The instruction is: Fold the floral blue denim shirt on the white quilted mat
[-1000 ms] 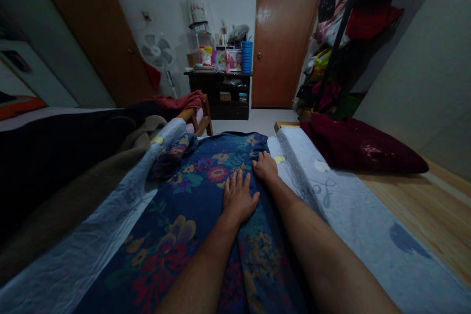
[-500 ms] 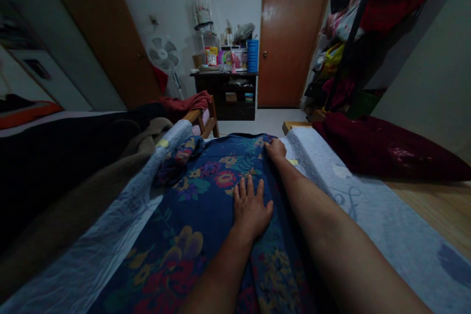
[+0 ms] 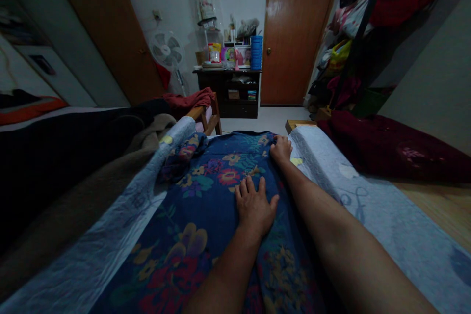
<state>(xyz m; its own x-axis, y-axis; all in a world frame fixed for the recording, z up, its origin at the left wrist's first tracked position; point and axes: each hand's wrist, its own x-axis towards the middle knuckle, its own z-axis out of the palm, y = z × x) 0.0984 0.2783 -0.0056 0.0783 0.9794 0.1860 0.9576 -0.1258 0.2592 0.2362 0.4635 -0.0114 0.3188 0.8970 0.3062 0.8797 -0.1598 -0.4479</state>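
One splayed left hand [image 3: 256,210] rests on the floral garment [image 3: 206,211] spread over pale bedding [image 3: 320,157], while the right hand [image 3: 282,149] curls at the garment's edge, grip unclear from here, so uneven tugging could crease it.

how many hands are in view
2: the left hand lies spread on the dark-blue, floral-patterned cloth garment; the right hand is at its far right edge. No others show.

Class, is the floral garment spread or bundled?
Mostly spread: the floral garment lies broadly flat beneath the left hand; its far-left part is bunched.
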